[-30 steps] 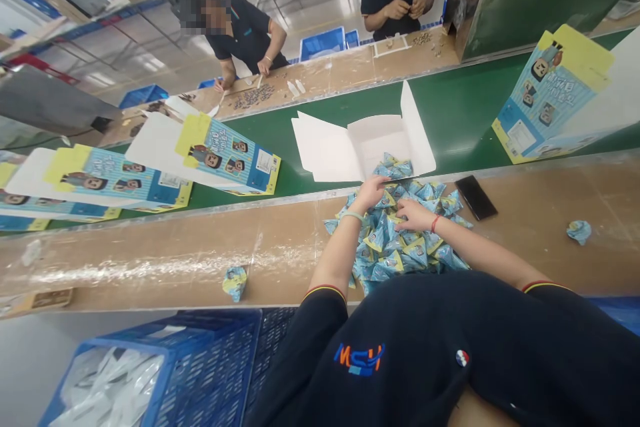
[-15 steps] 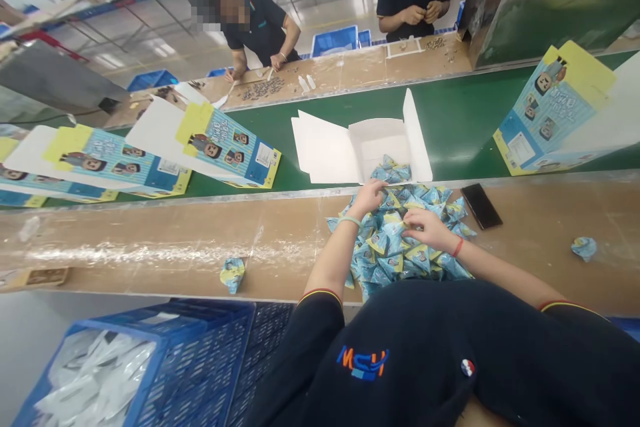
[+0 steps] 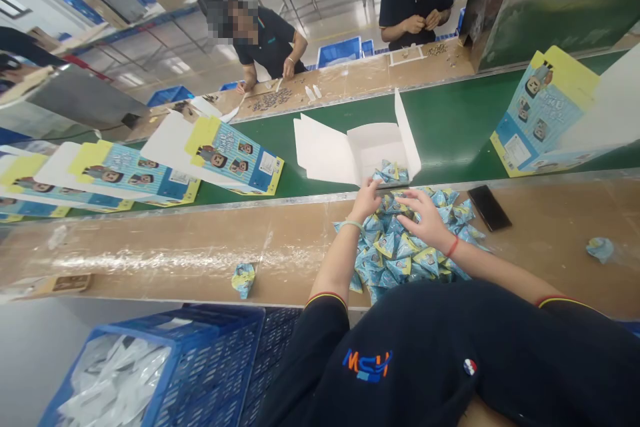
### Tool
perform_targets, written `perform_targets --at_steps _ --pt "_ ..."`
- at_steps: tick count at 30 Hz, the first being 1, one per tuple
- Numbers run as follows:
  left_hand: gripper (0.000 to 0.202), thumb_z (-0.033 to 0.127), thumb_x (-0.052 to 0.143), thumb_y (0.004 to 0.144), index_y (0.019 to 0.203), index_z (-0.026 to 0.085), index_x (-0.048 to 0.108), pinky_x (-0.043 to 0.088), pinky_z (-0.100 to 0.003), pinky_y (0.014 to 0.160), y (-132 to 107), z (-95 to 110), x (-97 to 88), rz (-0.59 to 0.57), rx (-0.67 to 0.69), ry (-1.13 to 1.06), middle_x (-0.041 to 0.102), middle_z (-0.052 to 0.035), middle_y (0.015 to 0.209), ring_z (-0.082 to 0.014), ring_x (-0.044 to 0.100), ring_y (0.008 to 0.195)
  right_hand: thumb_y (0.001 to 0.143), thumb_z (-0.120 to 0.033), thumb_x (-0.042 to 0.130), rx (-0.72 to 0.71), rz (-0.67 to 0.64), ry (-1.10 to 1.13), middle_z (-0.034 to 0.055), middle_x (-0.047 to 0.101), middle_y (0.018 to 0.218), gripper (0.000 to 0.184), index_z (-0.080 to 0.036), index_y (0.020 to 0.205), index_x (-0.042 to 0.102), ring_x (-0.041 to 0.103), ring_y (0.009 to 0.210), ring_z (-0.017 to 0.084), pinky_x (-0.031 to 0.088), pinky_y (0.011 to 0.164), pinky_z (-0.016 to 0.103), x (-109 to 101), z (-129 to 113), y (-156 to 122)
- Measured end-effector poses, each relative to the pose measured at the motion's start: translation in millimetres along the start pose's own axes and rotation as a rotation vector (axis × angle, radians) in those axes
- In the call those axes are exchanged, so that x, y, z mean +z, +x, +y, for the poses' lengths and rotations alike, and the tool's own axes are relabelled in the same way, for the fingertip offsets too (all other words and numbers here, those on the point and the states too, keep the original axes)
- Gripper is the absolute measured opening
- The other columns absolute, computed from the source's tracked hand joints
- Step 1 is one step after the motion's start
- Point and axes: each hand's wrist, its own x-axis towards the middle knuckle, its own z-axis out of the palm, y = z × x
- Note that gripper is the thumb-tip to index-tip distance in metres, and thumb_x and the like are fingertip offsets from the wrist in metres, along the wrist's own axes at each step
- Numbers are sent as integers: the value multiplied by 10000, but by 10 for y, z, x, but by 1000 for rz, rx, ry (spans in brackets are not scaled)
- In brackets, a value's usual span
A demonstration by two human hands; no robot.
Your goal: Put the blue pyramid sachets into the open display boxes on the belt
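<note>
A heap of small blue-and-yellow pyramid-shaped packets [image 3: 400, 247] lies on the bench in front of me. At the heap's far left edge is my left hand [image 3: 367, 200], its fingers stretched toward the front of an open white box [image 3: 327, 150] and slightly apart, with no packet visible in them. Several of the same packets [image 3: 391, 172] sit inside the box, by its near edge. Over the heap's far side, my right hand [image 3: 424, 215] is open with fingers spread, above or touching the packets; which one I cannot tell.
Printed boxes [image 3: 240, 157] stand in a row on the green belt [image 3: 450, 120] to the left, another box [image 3: 543, 113] to the right. A phone [image 3: 490, 207] and single packets [image 3: 243, 279] lie on the bench. Two co-workers sit opposite. A blue crate [image 3: 170, 360] is below left.
My right hand has opened and spread its fingers over the heap. My left hand stays near the box's front edge, its fingers now more stretched. The view has shifted slightly.
</note>
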Motion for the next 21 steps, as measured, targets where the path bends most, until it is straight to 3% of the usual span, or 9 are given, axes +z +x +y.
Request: perform_targets --at_steps 3,5,8,11,14,16,18,21 --pt "732 44 600 745 1461 185 552 482 -454 1128 198 43 -108 44 -60 9 435 -181 1530 -316 602 1271 896 -354 633 151 71 -90 121 666 1142 241 -246 1048 785 639 1115 317 510 1036 555 -368 295 -398" --pt "726 58 611 754 1466 187 545 496 -457 1105 290 53 -243 37 -67 -16 372 -182 1596 -301 640 1201 872 -357 633 259 104 -158 126 682 1076 226 -228 972 790 651 1079 318 521 1013 545 -646 499 -616" --pt "657 115 594 809 1461 188 544 538 -418 1033 154 -54 -535 75 -60 -103 352 -173 1620 -242 678 1088 845 -370 639 363 96 -234 125 699 1040 230 -223 939 789 658 1059 311 531 992 520 -1019 736 -874" --pt "560 200 556 883 1443 189 548 534 -405 1036 -477 -274 -790 146 -151 -177 507 -154 1502 -236 664 1136 844 -405 631 391 57 -289 115 716 1015 249 -224 921 783 662 1041 304 538 965 503 -1273 878 -1058" --pt "560 258 608 871 1418 149 550 479 -453 1111 -1453 -427 -769 113 -425 -149 586 -181 1413 -302 594 1293 846 -422 621 371 28 -323 115 723 988 263 -219 906 777 664 1025 301 536 959 496 -1390 943 -1175" --pt "720 311 699 828 1484 127 467 451 -482 1138 -2083 -447 -563 24 -661 -137 518 -229 1488 -354 511 1397 849 -412 618 360 -15 -330 114 724 975 257 -217 910 775 669 1004 296 539 953 492 -1391 928 -1217" --pt "975 372 808 746 1559 109 339 385 -508 1190 -2564 -419 -263 -78 -832 -134 404 -275 1570 -399 406 1481 861 -387 609 339 -73 -326 112 723 971 247 -218 928 775 672 990 290 545 941 485 -1330 857 -1227" --pt "1133 414 850 711 1603 121 217 319 -486 1234 -2909 -339 185 -152 -841 -162 298 -287 1626 -397 296 1543 884 -361 612 225 -199 -312 125 718 1027 239 -213 972 776 665 1023 295 536 965 497 -1121 695 -1173"
